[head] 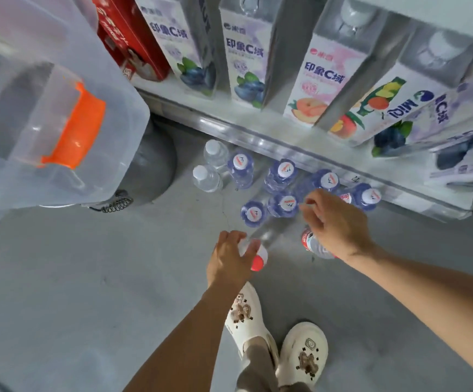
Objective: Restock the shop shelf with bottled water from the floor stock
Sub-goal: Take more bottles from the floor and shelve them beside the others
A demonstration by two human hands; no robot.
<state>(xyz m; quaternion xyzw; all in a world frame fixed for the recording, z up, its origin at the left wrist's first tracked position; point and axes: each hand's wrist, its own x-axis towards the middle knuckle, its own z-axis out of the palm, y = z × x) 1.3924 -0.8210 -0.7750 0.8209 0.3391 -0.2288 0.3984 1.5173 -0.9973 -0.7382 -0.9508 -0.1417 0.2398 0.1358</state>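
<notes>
The person leans over the grey floor (pixel 88 278), where the water stands. The left hand (pixel 229 261) is wrapped round a small clear plastic bottle with a red cap (pixel 258 260) and holds it low, near the floor. The right hand (pixel 338 224) has bent fingers above a second clear bottle with a red label (pixel 313 243). I cannot tell if it holds that bottle or only hangs over it.

Just past the hands, a bunch of blue see-through bottles with white caps (pixel 283 203) stands close to the edge of the white shelf (pixel 224 123). Two clear bottles with white caps (pixel 215 154) stand beside them. The part of the shelf in view shows only tall drink cartons (pixel 246 60) and no water. So the job looks far from done. One bottle is in hand, and many wait on the floor.
</notes>
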